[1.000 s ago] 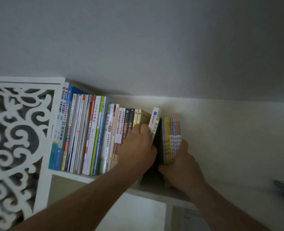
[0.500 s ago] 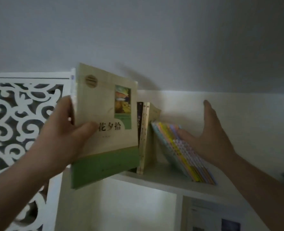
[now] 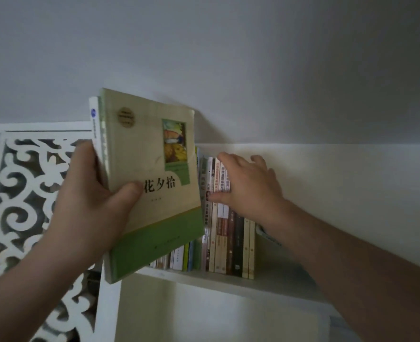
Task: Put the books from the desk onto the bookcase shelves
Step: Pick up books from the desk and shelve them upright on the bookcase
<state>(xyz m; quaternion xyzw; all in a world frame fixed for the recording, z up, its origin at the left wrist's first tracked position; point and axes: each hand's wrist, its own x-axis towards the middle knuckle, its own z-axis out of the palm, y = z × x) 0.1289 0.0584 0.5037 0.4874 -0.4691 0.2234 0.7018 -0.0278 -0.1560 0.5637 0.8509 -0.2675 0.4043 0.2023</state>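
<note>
Looking through the head camera, your left hand (image 3: 90,206) is gripping two books together — a cream-and-green book (image 3: 152,183) in front and a white-spined book (image 3: 95,124) behind it — thumb curled over the front cover, fingers hidden behind. You are holding them tilted in front of the white bookcase (image 3: 204,280), clear of its shelf. Your right hand (image 3: 249,187) is resting with fingers bent against the upright row of books (image 3: 228,243) standing on that shelf — pressing, not clasping any of them
</note>
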